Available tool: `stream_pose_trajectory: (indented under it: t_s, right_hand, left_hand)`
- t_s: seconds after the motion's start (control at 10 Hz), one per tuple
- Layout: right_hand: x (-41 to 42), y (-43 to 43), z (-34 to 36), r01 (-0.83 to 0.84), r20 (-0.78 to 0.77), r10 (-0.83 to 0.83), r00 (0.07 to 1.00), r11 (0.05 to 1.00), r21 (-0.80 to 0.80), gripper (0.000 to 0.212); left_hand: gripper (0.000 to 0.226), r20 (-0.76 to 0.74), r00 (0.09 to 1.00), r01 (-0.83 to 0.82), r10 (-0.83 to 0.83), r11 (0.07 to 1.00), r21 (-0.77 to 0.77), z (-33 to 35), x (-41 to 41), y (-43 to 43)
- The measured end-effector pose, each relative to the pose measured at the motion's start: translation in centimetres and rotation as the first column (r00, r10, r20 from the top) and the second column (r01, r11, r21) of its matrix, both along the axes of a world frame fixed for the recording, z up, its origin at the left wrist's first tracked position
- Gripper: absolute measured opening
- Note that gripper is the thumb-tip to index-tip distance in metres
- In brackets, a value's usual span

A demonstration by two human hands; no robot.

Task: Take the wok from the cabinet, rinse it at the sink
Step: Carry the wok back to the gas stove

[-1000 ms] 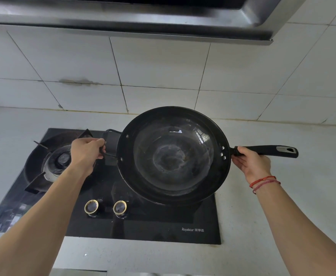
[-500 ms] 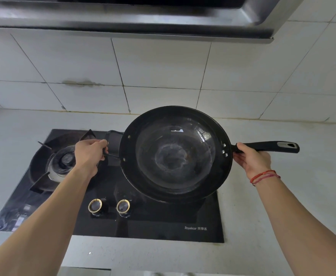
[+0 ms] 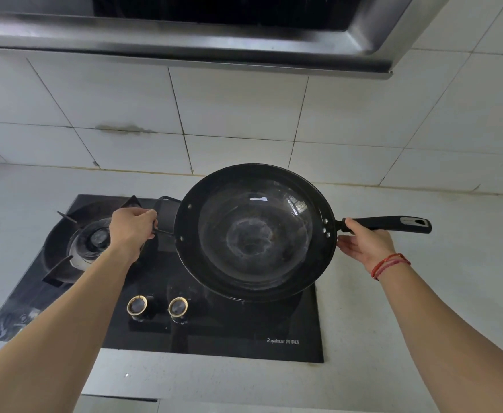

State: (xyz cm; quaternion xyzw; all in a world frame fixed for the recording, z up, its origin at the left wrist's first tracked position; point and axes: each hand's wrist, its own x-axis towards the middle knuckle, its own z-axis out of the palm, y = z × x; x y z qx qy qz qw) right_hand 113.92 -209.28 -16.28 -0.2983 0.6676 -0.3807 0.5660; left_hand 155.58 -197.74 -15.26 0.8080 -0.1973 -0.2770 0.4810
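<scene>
The black wok [image 3: 254, 234] hangs level just above the right side of the black gas hob [image 3: 214, 329], its inside empty and streaked. My left hand [image 3: 132, 228] grips the wire loop handle on the wok's left side. My right hand [image 3: 363, 242] holds the long black handle [image 3: 393, 224] where it joins the pan. Its thumb lies over the handle and its fingers stretch out underneath, towards the rim. The right burner is hidden under the wok.
The left burner with its black pan support [image 3: 89, 242] stands uncovered. Two brass-ringed knobs [image 3: 158, 307] sit at the hob's front. A steel range hood [image 3: 214, 31] hangs overhead. White tiled wall behind, pale countertop [image 3: 423, 308] to the right.
The wok has stayed almost in place over the hob. My right hand's fingers have straightened out under the handle; the left hand's grip is unchanged.
</scene>
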Motion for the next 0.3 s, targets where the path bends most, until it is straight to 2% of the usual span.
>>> stream_pose_trajectory:
  t_s: [0.1, 0.2, 0.3]
  right_hand:
    - [-0.2, 1.1, 1.6, -0.160, -0.088, 0.163, 0.983, 0.986, 0.038, 0.030]
    - [-0.1, 2.1, 3.0, -0.303, -0.328, 0.294, 0.898, 0.953, 0.024, 0.039]
    - [0.4, 3.4, 4.7, -0.450, -0.584, 0.321, 0.745, 0.889, -0.086, 0.052]
  left_hand:
    - [0.020, 0.007, 0.996, 0.091, -0.092, 0.995, 0.026, 1.2, -0.4, 1.4]
    - [0.049, 0.098, 0.977, 0.183, -0.190, 0.980, 0.073, 2.5, -0.9, 2.4]
    - [0.053, 0.314, 0.913, 0.236, -0.261, 0.965, 0.115, 4.5, -3.2, 3.4]
